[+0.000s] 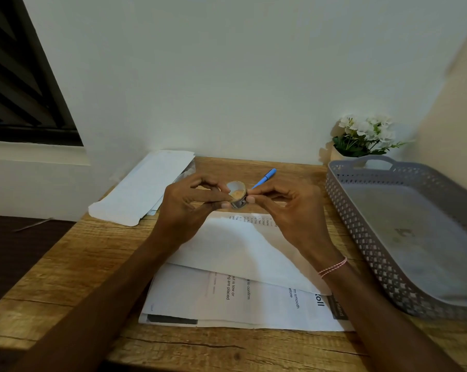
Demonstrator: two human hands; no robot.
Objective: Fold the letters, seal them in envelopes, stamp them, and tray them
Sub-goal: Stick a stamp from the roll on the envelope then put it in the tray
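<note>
- Left of the roll, a stack of envelopes (143, 187) lies on the desk (74, 267).
- The left hand (189, 204) pinches the small stamp roll (237, 195), held up above the envelope (243, 251) and the printed letters (227, 302).
- The right hand (288, 210) closes its fingertips on the roll's edge.
- Behind the roll lies a blue pen (264, 178).
- Right of the roll sits the grey tray (361, 232).

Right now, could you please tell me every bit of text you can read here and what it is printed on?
Printed sheet under the envelope, all cut-off fragments:
"ut is low or"
"ng are placed"
"s to confirm"
"m smooth"
"efore"
"oll"
Grey label at its corner: blurred.
Numbered list near the hands: too small to read.
</note>
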